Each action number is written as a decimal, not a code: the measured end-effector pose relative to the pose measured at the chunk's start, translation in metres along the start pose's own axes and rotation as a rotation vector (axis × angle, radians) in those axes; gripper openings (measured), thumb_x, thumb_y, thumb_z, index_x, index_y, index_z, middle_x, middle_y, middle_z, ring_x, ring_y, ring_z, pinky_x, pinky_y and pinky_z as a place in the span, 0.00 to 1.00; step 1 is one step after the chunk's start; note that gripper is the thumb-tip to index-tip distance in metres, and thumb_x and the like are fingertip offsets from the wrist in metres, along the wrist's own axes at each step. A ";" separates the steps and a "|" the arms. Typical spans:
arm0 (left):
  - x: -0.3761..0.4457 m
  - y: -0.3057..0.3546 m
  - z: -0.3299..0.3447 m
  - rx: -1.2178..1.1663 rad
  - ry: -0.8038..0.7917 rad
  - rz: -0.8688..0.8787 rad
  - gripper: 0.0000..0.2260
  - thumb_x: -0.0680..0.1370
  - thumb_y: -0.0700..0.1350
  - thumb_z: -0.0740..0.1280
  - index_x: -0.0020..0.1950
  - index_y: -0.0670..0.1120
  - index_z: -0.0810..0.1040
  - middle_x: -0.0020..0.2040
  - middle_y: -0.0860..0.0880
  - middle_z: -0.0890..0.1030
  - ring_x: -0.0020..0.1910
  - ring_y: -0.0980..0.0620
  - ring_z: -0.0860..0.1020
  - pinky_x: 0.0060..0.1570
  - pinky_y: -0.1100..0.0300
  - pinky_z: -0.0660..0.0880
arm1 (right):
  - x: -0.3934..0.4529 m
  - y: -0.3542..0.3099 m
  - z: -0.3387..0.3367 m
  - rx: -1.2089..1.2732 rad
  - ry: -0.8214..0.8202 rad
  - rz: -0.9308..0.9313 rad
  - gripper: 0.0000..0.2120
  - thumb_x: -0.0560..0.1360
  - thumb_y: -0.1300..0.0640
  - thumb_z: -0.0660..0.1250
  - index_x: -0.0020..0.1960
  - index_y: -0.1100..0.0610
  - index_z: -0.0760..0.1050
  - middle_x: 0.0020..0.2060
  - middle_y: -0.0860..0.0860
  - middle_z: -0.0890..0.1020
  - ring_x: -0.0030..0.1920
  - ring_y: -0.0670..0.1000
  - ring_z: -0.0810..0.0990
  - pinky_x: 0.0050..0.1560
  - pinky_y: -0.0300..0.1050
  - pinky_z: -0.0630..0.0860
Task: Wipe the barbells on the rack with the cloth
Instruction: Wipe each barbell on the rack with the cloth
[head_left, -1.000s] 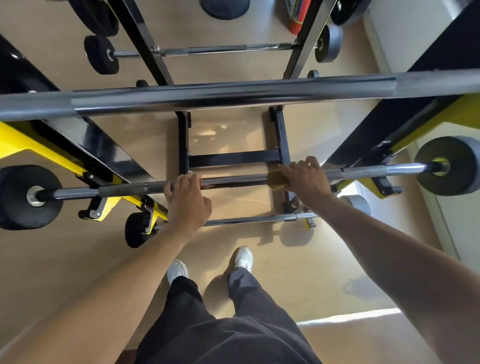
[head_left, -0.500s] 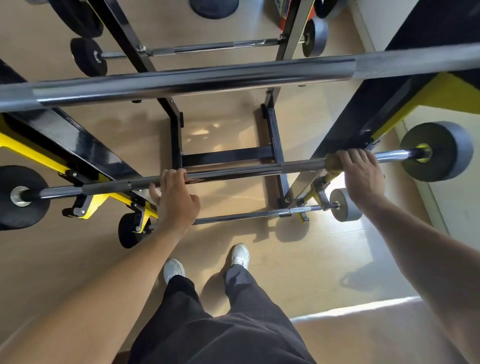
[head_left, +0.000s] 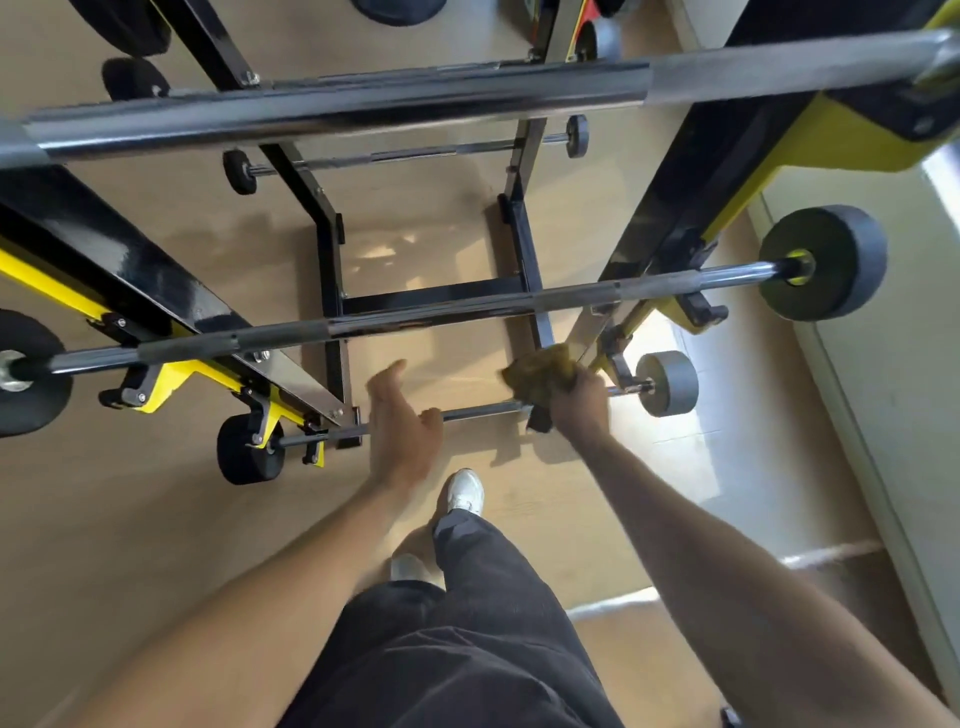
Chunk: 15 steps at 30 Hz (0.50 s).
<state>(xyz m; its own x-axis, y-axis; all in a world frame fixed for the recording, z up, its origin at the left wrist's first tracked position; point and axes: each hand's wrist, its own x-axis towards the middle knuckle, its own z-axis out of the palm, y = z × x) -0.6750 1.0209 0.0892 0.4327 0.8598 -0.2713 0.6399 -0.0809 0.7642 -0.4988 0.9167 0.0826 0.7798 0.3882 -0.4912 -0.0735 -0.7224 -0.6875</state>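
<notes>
Several barbells lie on a black and yellow rack (head_left: 130, 291), one below another. The top bar (head_left: 337, 106) crosses the whole view. The middle barbell (head_left: 467, 309) has dark round weights at both ends. Under it sits the lowest barbell (head_left: 478, 413), short, with small weights. My left hand (head_left: 400, 421) hovers over that low bar with fingers relaxed, holding nothing. My right hand (head_left: 579, 402) grips a crumpled yellow cloth (head_left: 540, 376) just above the right part of the same bar.
A further barbell (head_left: 410, 153) rests on the far side of the rack. The rack's black base frame (head_left: 332, 312) stands on a tan floor. A pale wall (head_left: 893, 415) runs along the right. My legs and white shoes (head_left: 465, 491) are below.
Both hands have let go of the middle barbell and dropped toward the lowest one. My right hand, with the cloth, came back left from the bar's right end.
</notes>
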 end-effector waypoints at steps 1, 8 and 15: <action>-0.007 -0.001 0.002 -0.016 -0.094 0.016 0.30 0.76 0.35 0.67 0.76 0.46 0.61 0.72 0.46 0.65 0.69 0.48 0.68 0.64 0.58 0.68 | -0.010 0.005 0.010 0.002 -0.055 0.022 0.10 0.78 0.66 0.60 0.49 0.53 0.76 0.39 0.48 0.79 0.45 0.51 0.81 0.40 0.39 0.77; -0.048 -0.032 0.031 -0.184 -0.534 -0.077 0.25 0.78 0.47 0.71 0.73 0.50 0.67 0.64 0.51 0.75 0.64 0.49 0.75 0.66 0.52 0.73 | -0.076 0.048 0.044 0.251 -0.485 -0.032 0.14 0.71 0.70 0.68 0.53 0.57 0.81 0.39 0.52 0.85 0.39 0.52 0.84 0.38 0.41 0.80; -0.055 -0.093 0.089 0.051 -0.559 -0.064 0.16 0.81 0.48 0.65 0.69 0.51 0.74 0.60 0.50 0.81 0.59 0.48 0.80 0.60 0.53 0.78 | -0.058 0.126 0.058 0.543 -0.576 0.316 0.13 0.76 0.74 0.58 0.56 0.67 0.77 0.50 0.61 0.81 0.51 0.60 0.80 0.45 0.49 0.83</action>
<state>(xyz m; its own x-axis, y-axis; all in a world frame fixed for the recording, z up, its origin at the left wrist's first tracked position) -0.7019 0.9360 -0.0192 0.6538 0.4667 -0.5957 0.6998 -0.0733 0.7106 -0.5888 0.8364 -0.0064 0.2454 0.5515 -0.7973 -0.6371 -0.5281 -0.5614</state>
